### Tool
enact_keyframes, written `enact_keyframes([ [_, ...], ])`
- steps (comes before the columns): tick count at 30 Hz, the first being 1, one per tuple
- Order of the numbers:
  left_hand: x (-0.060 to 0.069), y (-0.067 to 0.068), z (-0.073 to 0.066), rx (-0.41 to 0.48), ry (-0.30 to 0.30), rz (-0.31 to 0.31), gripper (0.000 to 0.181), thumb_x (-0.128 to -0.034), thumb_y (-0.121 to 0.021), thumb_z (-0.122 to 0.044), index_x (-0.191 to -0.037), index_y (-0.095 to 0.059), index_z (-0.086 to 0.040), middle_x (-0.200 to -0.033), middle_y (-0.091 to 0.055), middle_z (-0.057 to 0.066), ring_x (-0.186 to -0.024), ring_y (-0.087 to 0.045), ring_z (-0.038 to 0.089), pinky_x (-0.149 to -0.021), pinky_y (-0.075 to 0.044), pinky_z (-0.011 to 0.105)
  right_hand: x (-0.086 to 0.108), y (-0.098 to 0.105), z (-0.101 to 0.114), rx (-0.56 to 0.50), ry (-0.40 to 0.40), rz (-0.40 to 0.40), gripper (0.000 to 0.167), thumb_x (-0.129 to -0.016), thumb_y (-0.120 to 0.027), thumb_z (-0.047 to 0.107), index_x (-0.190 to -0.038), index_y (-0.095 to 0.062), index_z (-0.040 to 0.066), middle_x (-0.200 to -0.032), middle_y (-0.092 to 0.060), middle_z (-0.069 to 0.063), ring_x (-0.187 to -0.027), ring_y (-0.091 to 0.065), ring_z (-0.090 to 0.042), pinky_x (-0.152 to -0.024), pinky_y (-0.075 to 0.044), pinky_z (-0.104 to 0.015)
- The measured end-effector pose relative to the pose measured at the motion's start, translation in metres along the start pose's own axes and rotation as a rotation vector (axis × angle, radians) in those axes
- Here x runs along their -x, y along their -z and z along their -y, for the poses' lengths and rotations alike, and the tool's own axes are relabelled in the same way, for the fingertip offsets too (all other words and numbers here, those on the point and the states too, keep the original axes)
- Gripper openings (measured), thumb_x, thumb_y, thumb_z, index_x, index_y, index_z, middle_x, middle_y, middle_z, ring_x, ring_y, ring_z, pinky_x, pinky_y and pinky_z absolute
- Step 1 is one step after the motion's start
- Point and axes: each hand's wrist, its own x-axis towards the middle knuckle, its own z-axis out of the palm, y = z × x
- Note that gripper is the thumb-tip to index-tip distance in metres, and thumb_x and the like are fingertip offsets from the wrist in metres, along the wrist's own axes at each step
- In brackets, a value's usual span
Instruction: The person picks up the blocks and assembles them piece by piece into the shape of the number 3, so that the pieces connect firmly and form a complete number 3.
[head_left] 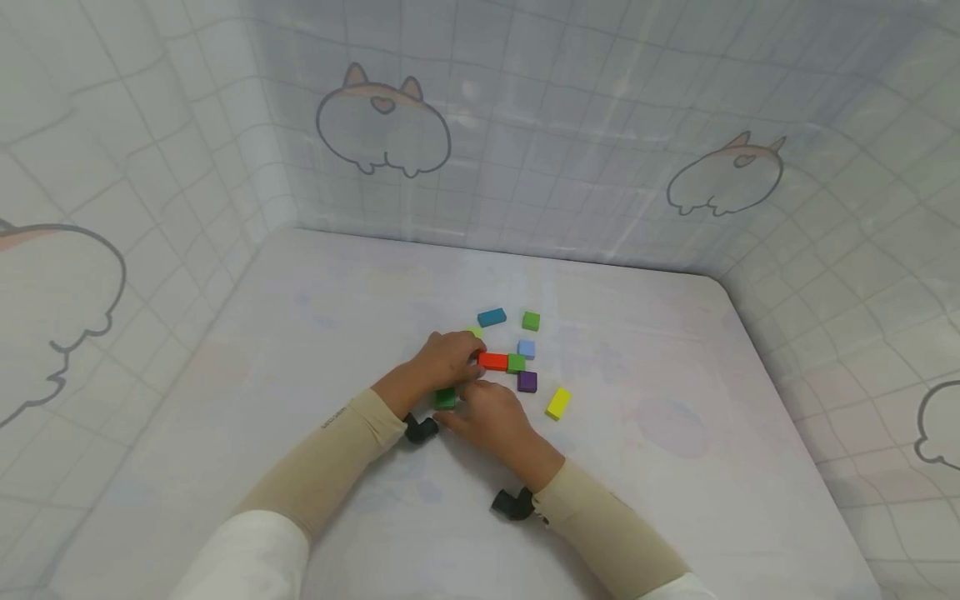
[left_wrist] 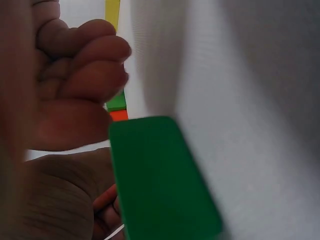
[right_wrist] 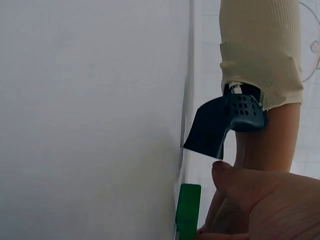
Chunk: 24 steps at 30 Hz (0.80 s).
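Observation:
In the head view my left hand (head_left: pixel 446 362) has its thumb and fingers at the left end of a red block (head_left: pixel 495 362), seemingly pinching it. That block's right end meets a small green block (head_left: pixel 516 363). My right hand (head_left: pixel 495 417) lies just below, its thumb extended beside a dark green block (head_left: pixel 446 398). In the right wrist view the thumb (right_wrist: pixel 227 177) stands apart from the green block (right_wrist: pixel 189 212); the other fingers are mostly hidden. Close up in the left wrist view, the dark green block (left_wrist: pixel 160 180) stands under my left hand (left_wrist: pixel 75 95).
Around the hands lie a light blue block (head_left: pixel 527 349), a purple block (head_left: pixel 527 382), a yellow block (head_left: pixel 558 403), a teal block (head_left: pixel 492 317), a light green block (head_left: pixel 531 321) and a partly hidden lime block (head_left: pixel 476 332). Cloth walls (head_left: pixel 525 183) enclose the white table (head_left: pixel 637 350).

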Motion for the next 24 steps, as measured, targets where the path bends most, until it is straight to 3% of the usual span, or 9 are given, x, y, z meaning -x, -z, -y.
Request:
enact_keyframes([
  [6, -0.0007, -0.0003, -0.0006, -0.008, 0.006, 0.002, 0.042, -0.0932, -0.068, -0.034, -0.129, -0.063, -0.013, -0.116, -0.067, -0.002, -0.103, -0.059, 0.018, -0.097, -0.043, 0.048, -0.0050, -0.0064, 0.0058, 0.036, -0.056, -0.002, 0.043, -0.085, -0.076, 0.047, -0.106, -0.065, 0.012, -0.060, -0.048, 0.007, -0.058, -0.051, -0.007, -0.052, -0.039, -0.017],
  [13, -0.0010, 0.0004, -0.0010, -0.004, 0.004, 0.010, 0.041, -0.0931, -0.068, -0.033, -0.128, -0.064, -0.014, -0.113, -0.067, -0.002, -0.099, -0.058, 0.018, -0.097, -0.042, 0.048, -0.0090, -0.0092, 0.0082, 0.051, -0.100, -0.025, 0.036, -0.085, -0.076, 0.046, -0.087, -0.065, 0.012, -0.054, -0.044, 0.005, -0.052, -0.049, -0.009, -0.045, -0.034, -0.020],
  [24, -0.0026, -0.0003, 0.0008, 0.023, 0.030, 0.014, 0.043, -0.0928, -0.069, -0.033, -0.130, -0.063, -0.013, -0.117, -0.068, -0.001, -0.103, -0.059, 0.019, -0.100, -0.040, 0.049, -0.0082, -0.0088, 0.0098, 0.024, -0.101, -0.034, 0.019, -0.087, -0.070, 0.029, -0.087, -0.064, 0.011, -0.055, -0.048, 0.004, -0.054, -0.051, -0.009, -0.048, -0.039, -0.021],
])
